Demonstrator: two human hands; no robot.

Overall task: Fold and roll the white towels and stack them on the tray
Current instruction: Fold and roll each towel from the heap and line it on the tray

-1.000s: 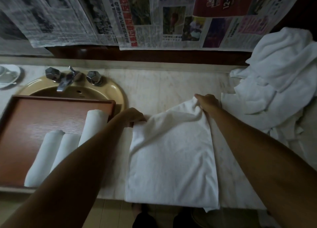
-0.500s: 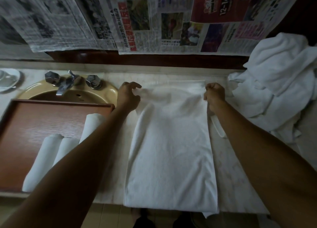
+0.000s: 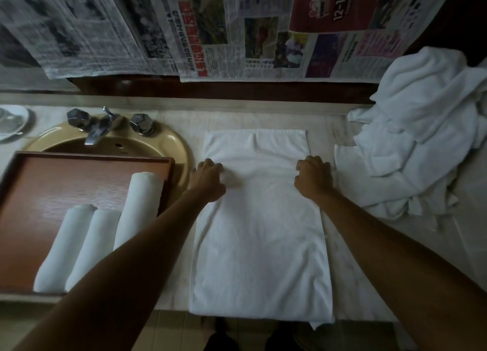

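While the folded towel (image 3: 259,218) is lying lengthwise on the table (image 3: 181,124), near to far, we are resting our left hand (image 3: 208,178) and right hand (image 3: 313,178), fingers loosely curled, gripping nothing, on its far half.

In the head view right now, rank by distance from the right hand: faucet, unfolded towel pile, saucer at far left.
From the right hand:
1. Unfolded towel pile, just to its right.
2. Faucet, across the flat towel, at the sink.
3. Saucer, far left edge.

left hand (image 3: 208,179): knuckles up, fingers curled | right hand (image 3: 313,178): same, arms extended
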